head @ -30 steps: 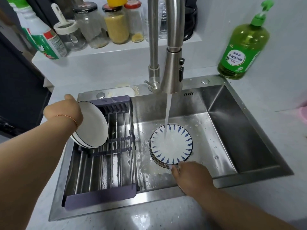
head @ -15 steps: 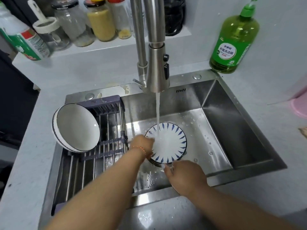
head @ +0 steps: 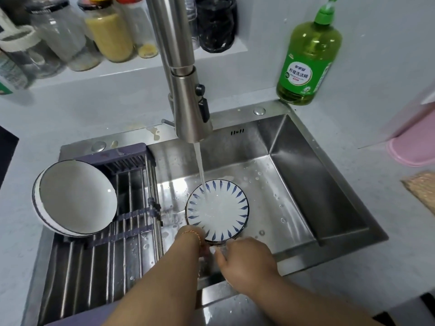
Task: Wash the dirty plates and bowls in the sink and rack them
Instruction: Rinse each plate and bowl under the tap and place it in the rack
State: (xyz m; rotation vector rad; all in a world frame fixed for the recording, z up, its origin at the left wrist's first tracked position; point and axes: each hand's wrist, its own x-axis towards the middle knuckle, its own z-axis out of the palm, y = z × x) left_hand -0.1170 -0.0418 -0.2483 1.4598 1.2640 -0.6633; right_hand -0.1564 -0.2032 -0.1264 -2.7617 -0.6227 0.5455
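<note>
blue-patterned plates hiding left hand

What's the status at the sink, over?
Both hands, left and right, at near rim of plate stack; grip unclear. Water running on top plate. Bowls racked. Nothing blocking.

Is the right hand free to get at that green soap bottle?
Probably yes: the green soap bottle stands in the open behind the sink, nothing before it. The right hand is at the plates first.

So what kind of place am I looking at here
Most likely a home kitchen: a steel sink with the faucet running, dish soap on the counter, food jars on the shelf behind.
</note>
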